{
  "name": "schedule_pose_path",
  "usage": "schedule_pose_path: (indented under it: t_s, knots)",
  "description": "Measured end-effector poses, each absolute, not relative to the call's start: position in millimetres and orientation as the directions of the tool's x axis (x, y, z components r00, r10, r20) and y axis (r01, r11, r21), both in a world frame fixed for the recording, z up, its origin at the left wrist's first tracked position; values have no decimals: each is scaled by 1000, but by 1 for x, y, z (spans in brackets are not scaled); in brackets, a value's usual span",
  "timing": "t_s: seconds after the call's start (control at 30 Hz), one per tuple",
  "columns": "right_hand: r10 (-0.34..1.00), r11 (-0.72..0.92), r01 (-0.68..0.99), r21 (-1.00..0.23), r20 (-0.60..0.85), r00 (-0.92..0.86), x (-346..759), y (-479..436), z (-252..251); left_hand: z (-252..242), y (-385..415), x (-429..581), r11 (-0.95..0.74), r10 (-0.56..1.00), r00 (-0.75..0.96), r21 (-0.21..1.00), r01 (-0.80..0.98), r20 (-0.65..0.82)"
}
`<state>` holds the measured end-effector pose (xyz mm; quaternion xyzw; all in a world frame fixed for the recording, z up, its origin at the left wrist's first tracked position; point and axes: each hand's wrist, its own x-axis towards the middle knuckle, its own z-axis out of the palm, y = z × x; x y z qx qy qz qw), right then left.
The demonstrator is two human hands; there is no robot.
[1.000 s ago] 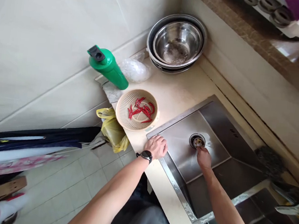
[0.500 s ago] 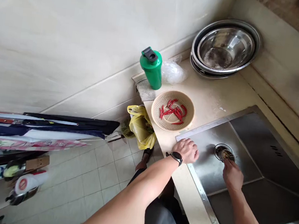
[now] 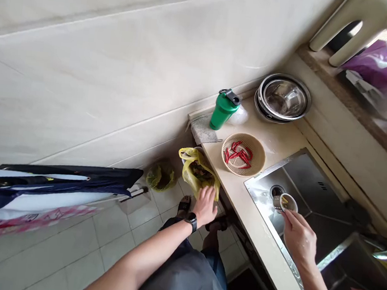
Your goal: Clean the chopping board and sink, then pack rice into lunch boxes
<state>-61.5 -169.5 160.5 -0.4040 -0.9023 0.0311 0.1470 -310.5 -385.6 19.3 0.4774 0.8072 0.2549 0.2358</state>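
The right hand point(image 3: 298, 239) grips a light, slippery metal sink strainer point(image 3: 284, 203) by its rim above the sink point(image 3: 301, 170); the left hand point(image 3: 205, 206) touches a soft yellow plastic bag point(image 3: 187, 167), its grip unclear.

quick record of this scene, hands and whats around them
left hand: at yellow bag
right hand: holding steel strainer over sink
sink: steel, drain uncovered
basket: woven, on counter, holds red chilies
nearby: green bottle, stacked steel bowls
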Motion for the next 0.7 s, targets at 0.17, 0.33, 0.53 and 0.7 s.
schedule_pose_path:
  t_s: [0.17, 0.33, 0.53, 0.7]
  knots:
    - [722, 667, 594, -450, 190, -666, -166, -241, 175, 10, -375, -288, 275, 960, -153, 700, 659, -234]
    - [724, 461, 482, -745, 1, -690, -260, -286, 130, 3, -369, -283, 270, 962, -205, 757, 595, -182]
    - [818, -196, 385, -902, -367, -443, -294, -314, 41, 8, -432, -285, 174, 984, -130, 788, 590, -120]
    - [645, -748, -58, -661, -704, -296, -285, -329, 2, -2, -478, -312, 445, 812, -492, 879, 172, -315]
